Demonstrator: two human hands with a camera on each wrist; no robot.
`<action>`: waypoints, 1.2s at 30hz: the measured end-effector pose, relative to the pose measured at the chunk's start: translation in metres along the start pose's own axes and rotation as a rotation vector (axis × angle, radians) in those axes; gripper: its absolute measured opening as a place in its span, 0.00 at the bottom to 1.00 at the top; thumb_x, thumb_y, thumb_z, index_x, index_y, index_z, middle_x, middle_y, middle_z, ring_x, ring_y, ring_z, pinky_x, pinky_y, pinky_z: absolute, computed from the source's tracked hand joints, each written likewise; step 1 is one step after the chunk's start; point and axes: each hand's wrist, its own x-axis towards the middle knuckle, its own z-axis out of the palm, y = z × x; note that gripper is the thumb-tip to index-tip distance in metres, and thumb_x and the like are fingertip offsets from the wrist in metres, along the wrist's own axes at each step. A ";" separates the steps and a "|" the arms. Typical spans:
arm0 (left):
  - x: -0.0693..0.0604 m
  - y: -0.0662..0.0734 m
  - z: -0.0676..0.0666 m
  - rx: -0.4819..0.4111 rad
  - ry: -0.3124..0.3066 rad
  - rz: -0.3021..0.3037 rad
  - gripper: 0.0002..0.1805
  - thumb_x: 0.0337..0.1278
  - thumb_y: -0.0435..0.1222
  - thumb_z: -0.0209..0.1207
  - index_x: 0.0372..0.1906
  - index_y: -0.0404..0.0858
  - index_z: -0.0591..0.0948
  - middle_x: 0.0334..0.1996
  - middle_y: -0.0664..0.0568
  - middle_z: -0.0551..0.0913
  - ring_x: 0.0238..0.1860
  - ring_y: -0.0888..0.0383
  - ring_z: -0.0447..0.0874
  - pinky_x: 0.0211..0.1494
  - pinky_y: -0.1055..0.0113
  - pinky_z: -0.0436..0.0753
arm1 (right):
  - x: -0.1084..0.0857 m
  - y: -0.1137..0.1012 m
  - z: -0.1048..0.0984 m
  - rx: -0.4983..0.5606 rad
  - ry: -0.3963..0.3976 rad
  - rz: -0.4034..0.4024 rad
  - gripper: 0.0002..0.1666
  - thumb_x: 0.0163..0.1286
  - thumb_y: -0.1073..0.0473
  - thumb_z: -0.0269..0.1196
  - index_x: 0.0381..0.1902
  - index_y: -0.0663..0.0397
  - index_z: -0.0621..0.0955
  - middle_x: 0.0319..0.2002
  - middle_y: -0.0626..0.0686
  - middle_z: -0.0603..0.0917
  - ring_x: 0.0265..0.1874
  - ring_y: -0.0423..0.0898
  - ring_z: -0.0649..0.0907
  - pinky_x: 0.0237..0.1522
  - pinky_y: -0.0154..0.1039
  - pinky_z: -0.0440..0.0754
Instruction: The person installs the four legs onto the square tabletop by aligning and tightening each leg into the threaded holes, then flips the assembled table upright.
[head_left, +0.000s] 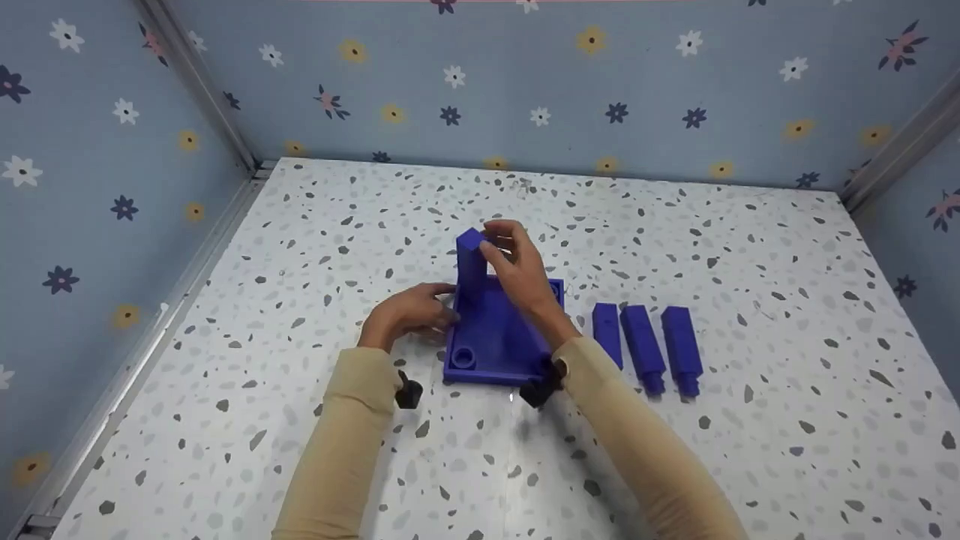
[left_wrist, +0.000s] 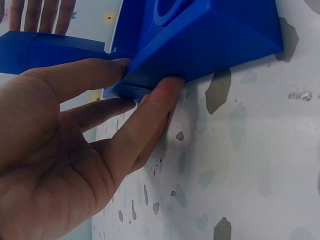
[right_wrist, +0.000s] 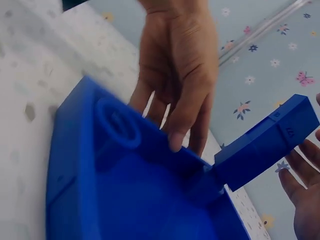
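A blue square tray-like base (head_left: 487,377) with raised rims and round corner sockets lies on the table. One blue square post (head_left: 472,266) stands upright at its far left corner; in the right wrist view the narrow end of the post (right_wrist: 265,142) meets the socket. My left hand (head_left: 412,311) grips the left rim, with the thumb on top and fingers along the outer side in the left wrist view. Beside the top of the post is my right hand (head_left: 521,270), its fingers loosely spread and the thumb at the post's edge. Part of the right hand is cut off in the right wrist view.
Three loose blue posts, the left one (head_left: 607,334), the middle one (head_left: 643,345) and the right one (head_left: 681,345), lie right of the base. Flower-patterned panels (head_left: 525,82) border the speckled table (head_left: 337,225) at the back and sides.
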 end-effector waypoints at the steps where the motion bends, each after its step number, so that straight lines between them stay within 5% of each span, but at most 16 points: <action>1: 0.029 -0.022 -0.004 0.005 -0.016 0.014 0.36 0.59 0.27 0.50 0.73 0.32 0.56 0.61 0.35 0.67 0.42 0.57 0.78 0.53 0.66 0.79 | 0.010 0.019 0.001 -0.004 0.030 0.015 0.16 0.73 0.56 0.54 0.55 0.55 0.74 0.54 0.54 0.76 0.56 0.44 0.77 0.62 0.40 0.73; 3: 0.079 -0.058 -0.011 0.003 -0.035 0.038 0.38 0.58 0.30 0.55 0.74 0.37 0.56 0.63 0.37 0.67 0.45 0.54 0.79 0.56 0.61 0.78 | 0.028 0.053 0.001 -0.007 0.067 0.022 0.20 0.72 0.63 0.54 0.59 0.65 0.71 0.58 0.63 0.74 0.59 0.54 0.75 0.64 0.47 0.71; 4: 0.095 -0.070 -0.013 -0.004 -0.046 0.059 0.39 0.56 0.31 0.57 0.74 0.37 0.56 0.63 0.38 0.68 0.45 0.54 0.79 0.55 0.61 0.79 | 0.034 0.065 0.002 0.001 0.089 0.012 0.19 0.71 0.64 0.55 0.58 0.63 0.73 0.57 0.61 0.75 0.58 0.53 0.76 0.63 0.48 0.71; 8: 0.125 -0.090 -0.012 -0.071 -0.032 0.052 0.40 0.55 0.31 0.60 0.73 0.42 0.59 0.59 0.42 0.72 0.38 0.58 0.81 0.46 0.65 0.83 | 0.044 0.083 -0.003 0.018 0.018 -0.009 0.21 0.70 0.64 0.55 0.60 0.63 0.73 0.59 0.61 0.75 0.59 0.51 0.75 0.62 0.44 0.72; 18: 0.123 -0.089 -0.010 -0.099 -0.024 0.014 0.40 0.56 0.31 0.59 0.74 0.45 0.58 0.57 0.43 0.74 0.37 0.58 0.83 0.45 0.63 0.84 | 0.045 0.080 -0.002 0.116 -0.028 0.051 0.21 0.69 0.68 0.53 0.59 0.64 0.75 0.57 0.60 0.77 0.54 0.45 0.77 0.55 0.35 0.75; 30: 0.124 -0.089 -0.013 0.021 0.005 0.042 0.40 0.53 0.33 0.60 0.73 0.47 0.61 0.57 0.44 0.74 0.38 0.56 0.81 0.44 0.66 0.81 | 0.044 0.081 -0.004 0.047 0.010 0.010 0.20 0.66 0.61 0.62 0.55 0.61 0.76 0.48 0.56 0.80 0.49 0.46 0.78 0.53 0.37 0.76; 36: 0.124 -0.089 -0.012 -0.008 0.002 0.039 0.40 0.53 0.33 0.60 0.73 0.45 0.60 0.55 0.43 0.75 0.35 0.57 0.82 0.42 0.65 0.83 | 0.043 0.084 0.000 0.041 0.031 0.005 0.21 0.64 0.61 0.65 0.54 0.62 0.76 0.46 0.54 0.81 0.48 0.46 0.80 0.54 0.39 0.79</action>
